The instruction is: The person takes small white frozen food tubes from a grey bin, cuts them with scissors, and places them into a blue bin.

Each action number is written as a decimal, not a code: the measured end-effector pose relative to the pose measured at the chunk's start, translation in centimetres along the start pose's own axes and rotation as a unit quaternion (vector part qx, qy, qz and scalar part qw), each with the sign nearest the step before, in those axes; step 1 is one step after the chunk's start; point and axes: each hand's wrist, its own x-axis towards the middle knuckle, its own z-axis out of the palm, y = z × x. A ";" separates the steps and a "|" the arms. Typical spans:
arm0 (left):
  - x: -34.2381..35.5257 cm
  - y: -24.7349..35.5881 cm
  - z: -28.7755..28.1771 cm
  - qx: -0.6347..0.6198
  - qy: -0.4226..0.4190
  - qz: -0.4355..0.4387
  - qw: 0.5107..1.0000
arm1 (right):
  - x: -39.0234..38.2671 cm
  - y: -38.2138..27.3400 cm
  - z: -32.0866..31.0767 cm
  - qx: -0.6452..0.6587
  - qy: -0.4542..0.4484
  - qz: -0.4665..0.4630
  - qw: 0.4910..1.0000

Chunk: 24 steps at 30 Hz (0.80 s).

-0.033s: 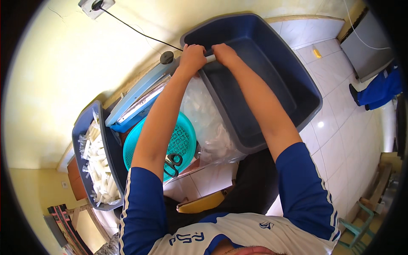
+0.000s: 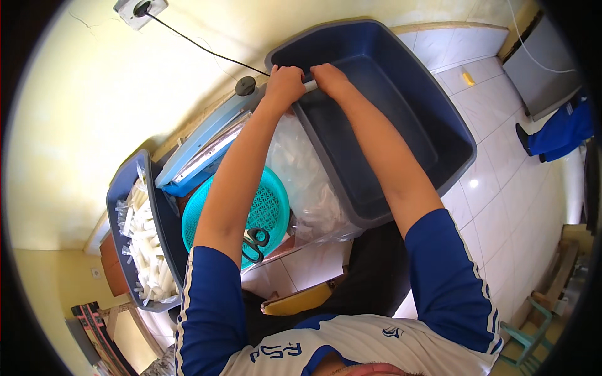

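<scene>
Both hands are at the near-left corner of a large dark blue tub (image 2: 458, 147). A slim white tube-shaped packet (image 2: 311, 86) stretches between them. Curled fingers of my left hand (image 2: 286, 86) grip its left end. My right hand (image 2: 329, 79) pinches the other end, over the tub's inside. Fingertips are partly hidden by the backs of my hands. Left of the tub lies a clear plastic bag (image 2: 304, 169) of whitish pieces. Beneath my left forearm sits a turquoise basket (image 2: 273, 194), with black-handled scissors (image 2: 256, 241) at its near rim.
A second dark tub (image 2: 164, 235) at the left holds many white tube-shaped packets (image 2: 150, 250). Blue flat-sided containers (image 2: 200, 147) lean along the wall. A black cord (image 2: 200, 45) runs from a wall socket. At the right, a person's blue-clad leg (image 2: 561, 128) shows.
</scene>
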 end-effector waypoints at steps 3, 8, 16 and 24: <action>1.0 0.6 -0.2 0.058 -0.091 0.011 0.994 | 1.0 0.9 2.1 0.008 0.055 -0.042 0.998; 2.5 1.1 0.3 0.160 -0.199 -0.023 0.967 | 1.8 2.0 3.9 0.008 0.088 -0.033 0.996; 4.4 1.0 1.5 0.223 -0.311 -0.017 0.924 | 2.2 3.1 3.9 -0.017 0.059 -0.038 0.997; 4.8 0.9 2.3 0.242 -0.332 -0.016 0.912 | 2.4 3.5 5.0 0.003 0.175 -0.129 0.976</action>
